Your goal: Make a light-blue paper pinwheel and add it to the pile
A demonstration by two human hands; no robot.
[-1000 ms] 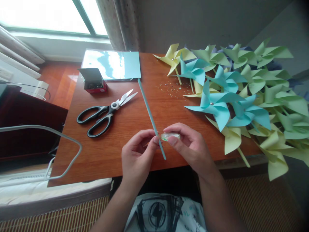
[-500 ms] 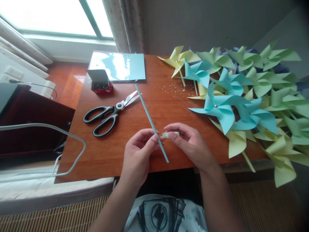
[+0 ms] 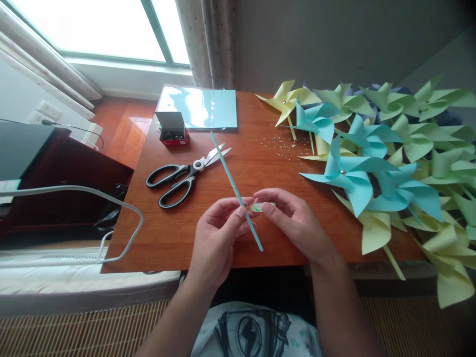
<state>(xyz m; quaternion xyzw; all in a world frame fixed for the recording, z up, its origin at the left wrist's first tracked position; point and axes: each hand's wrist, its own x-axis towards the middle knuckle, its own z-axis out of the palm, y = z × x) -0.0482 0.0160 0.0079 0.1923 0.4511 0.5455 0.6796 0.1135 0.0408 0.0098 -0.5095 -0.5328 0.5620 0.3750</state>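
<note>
Between the thumb and fingers of my left hand (image 3: 219, 230) is a thin light-blue paper stick (image 3: 231, 179), held tilted over the table's near side. My right hand (image 3: 293, 218) is closed on a small clear-and-green object (image 3: 256, 207), whose kind I cannot make out. That object's left end is close beside the stick, near my left fingertips; whether they touch is unclear. Black-handled scissors (image 3: 188, 173) lie with blades parted, left of the stick's upper part.
Blue, green and yellow paper pinwheels (image 3: 342, 171) crowd the table's right side. Tiny scraps (image 3: 284, 146) are scattered behind my hands. An open red box (image 3: 174, 135) of small dark pieces stands near light-blue sheets (image 3: 226, 109) in a clear sleeve. A white bent tube (image 3: 137, 225) crosses the left edge.
The head view has turned slightly left, so the table's contents sit further right in the picture. My hands keep nearly the same hold on the stick and the small object.
</note>
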